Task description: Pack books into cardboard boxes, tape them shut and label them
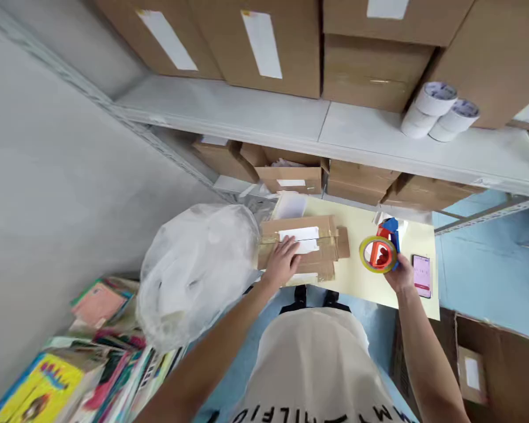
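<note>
Cardboard box (326, 249) lies on the table (348, 279), left of centre, beneath the loosely spread left hand (283, 258); right hand (401, 275) grips a tape dispenser (390, 229); weak hold-down could let the box skid; a rightward swing could strike the phone (422, 275); count: one dispenser, one phone, two tape-roll stacks (431, 108) on the far-right shelf (365, 132).

My left hand (283, 258) lies with fingers slightly apart on a flat brown cardboard box (327, 228), fingertips on its white paper label (309, 234). Across the pale yellow tabletop (349, 271), my right hand (401, 275) grips a red and blue tape dispenser (391, 225) carrying a yellow-rimmed tape roll (362, 254). Right of it lies a pink-screened phone (422, 271). A translucent white plastic bag (198, 264) bulges left; white tape rolls (436, 106) stand on the far grey shelf (229, 106).
</note>
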Demonstrator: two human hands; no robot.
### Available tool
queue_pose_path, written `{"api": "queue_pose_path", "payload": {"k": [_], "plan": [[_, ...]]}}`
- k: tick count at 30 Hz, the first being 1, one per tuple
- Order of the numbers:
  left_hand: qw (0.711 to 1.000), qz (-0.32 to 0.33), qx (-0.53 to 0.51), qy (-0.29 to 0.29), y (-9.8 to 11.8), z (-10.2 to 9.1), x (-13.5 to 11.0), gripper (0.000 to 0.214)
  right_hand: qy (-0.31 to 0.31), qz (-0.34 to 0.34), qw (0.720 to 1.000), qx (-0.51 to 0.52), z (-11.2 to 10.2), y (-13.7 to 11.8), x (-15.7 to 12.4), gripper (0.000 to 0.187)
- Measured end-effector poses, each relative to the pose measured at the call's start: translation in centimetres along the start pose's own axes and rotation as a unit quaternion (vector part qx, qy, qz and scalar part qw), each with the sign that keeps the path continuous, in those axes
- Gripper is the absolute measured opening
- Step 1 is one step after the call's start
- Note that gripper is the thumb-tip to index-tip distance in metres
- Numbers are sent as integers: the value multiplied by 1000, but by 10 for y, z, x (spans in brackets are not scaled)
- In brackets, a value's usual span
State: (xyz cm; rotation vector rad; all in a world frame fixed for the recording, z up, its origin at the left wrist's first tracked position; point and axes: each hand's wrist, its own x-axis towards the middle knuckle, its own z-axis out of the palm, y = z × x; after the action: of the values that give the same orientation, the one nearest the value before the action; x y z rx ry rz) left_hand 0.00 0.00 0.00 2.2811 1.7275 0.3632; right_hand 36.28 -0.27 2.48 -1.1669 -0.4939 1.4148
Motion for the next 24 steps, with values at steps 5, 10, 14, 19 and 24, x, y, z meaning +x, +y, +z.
{"api": "queue_pose_path", "payload": {"k": [5,10,14,19,24], "plan": [[998,27,-60,4,23,0,-10,38,-83,-100,966,-226,75,-32,22,53],[966,-12,-257,25,25,-6,-10,36,-226,-37,889,-398,158,-28,28,62],[844,-116,-516,87,15,-22,-8,63,-242,-42,850,-466,178,-14,29,65],[672,-242,-697,60,11,-55,8,62,-251,-71,814,-519,176,-9,31,65],[685,-304,-661,29,9,-73,27,15,-228,-110,786,-565,182,-7,19,64]]}}
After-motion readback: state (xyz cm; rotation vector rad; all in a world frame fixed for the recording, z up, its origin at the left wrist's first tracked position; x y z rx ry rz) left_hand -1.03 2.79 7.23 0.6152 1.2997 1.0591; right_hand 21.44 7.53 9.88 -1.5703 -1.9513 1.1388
